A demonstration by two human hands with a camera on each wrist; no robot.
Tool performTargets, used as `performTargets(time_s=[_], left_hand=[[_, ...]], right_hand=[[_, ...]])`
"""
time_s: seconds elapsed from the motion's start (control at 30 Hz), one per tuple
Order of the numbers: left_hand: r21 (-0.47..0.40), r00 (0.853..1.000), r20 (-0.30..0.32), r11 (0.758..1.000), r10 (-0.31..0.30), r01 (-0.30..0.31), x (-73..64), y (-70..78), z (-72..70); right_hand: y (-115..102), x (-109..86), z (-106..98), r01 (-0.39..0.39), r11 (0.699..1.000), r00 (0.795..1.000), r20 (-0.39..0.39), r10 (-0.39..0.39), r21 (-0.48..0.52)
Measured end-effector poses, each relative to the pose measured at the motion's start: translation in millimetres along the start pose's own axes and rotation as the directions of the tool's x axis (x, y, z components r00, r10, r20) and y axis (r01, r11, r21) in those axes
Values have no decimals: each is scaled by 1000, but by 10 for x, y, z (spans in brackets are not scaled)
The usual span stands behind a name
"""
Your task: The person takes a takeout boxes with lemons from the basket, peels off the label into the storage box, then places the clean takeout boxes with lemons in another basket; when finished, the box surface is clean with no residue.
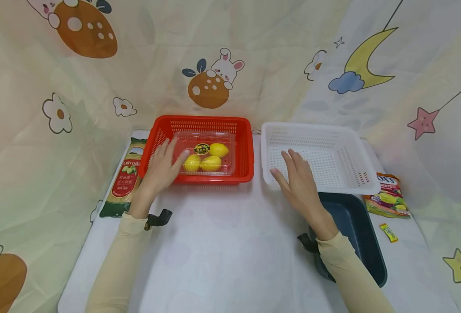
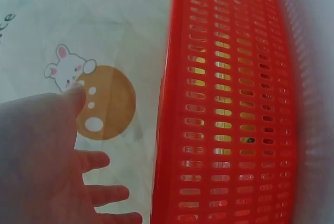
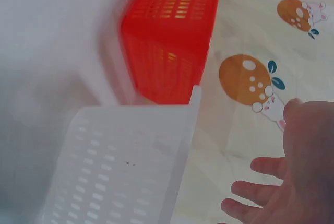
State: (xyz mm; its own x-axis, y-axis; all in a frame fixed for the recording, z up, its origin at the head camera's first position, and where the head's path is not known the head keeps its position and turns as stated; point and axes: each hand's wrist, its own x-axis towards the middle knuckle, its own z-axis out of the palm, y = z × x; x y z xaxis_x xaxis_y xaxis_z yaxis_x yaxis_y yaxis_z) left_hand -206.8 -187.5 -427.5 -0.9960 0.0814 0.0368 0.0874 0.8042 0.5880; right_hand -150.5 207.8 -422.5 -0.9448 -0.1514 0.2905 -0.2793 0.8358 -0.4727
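Note:
In the head view my left hand (image 1: 163,167) hovers over the left side of a red basket (image 1: 199,178), fingers spread and holding nothing. Inside that basket lies a clear plastic box (image 1: 225,138) with several yellow lemons (image 1: 211,163) and a dark label. My right hand (image 1: 298,187) is over the front left part of a white basket (image 1: 316,130), its fingers apart and nothing between them. The left wrist view has the left hand (image 2: 42,156) above the red basket's rim. In the right wrist view the right hand (image 3: 292,177) stays above the white basket's rim (image 3: 190,125).
A red and green Olivoilà pasta bag (image 1: 125,182) lies left of the red basket. A dark blue tray (image 1: 365,234) sits under the right forearm, partly hidden. At the right are a candy bag (image 1: 388,200) and a small yellow wrapped candy (image 1: 389,233). Printed cloth hangs behind.

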Motion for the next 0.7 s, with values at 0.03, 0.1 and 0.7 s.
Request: performTargets(time_s=[0.03, 0.1, 0.7], left_hand=[[-15, 1000, 4, 1000, -4, 4, 23, -1, -1], [-42, 1000, 7, 999, -9, 10, 72, 0, -2], [-174, 994, 95, 982, -53, 68, 401, -113, 38]], right_hand=[[-26, 7, -2, 1, 1000, 1000, -10, -1, 29], [-79, 23, -2, -3, 997, 1000, -20, 4, 82], [-358, 129, 157, -54, 971, 999, 10, 53, 234]])
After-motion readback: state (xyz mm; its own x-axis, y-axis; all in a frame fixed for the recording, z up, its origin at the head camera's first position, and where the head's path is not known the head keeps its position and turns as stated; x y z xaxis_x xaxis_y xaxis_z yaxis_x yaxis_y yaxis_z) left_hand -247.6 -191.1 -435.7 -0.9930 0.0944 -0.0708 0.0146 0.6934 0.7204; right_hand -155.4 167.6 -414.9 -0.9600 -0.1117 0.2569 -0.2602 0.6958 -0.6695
